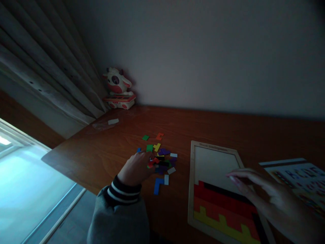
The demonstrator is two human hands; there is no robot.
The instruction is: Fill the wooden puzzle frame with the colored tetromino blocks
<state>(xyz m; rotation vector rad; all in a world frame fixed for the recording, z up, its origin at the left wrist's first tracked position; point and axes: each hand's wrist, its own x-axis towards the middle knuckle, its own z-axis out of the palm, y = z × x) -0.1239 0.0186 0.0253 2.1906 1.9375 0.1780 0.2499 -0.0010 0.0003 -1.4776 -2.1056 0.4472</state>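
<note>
My left hand [137, 167] reaches over a loose heap of flat coloured puzzle pieces. A red puzzle piece [153, 162] shows between its thumb and fingers, whose tips are partly hidden. Around it lie black pieces [163, 163], purple pieces [164, 151], a green piece [149, 148], a yellow piece [157, 147] and an L-shaped blue piece [157, 185]. My right hand [271, 198] hovers above the right side of a wooden puzzle tray [191, 189], thumb and forefinger tips together, nothing visible between them. Yellow, orange, red and black pieces fill the tray's near part; its far part shows bare base.
A printed sheet [297, 176] with letters lies right of the tray, partly behind my right hand. A cow-shaped toy [118, 88] stands in the back left corner by the curtain [50, 61]. Near it lies a white slip [113, 121]. The table edge [68, 173] drops off at left.
</note>
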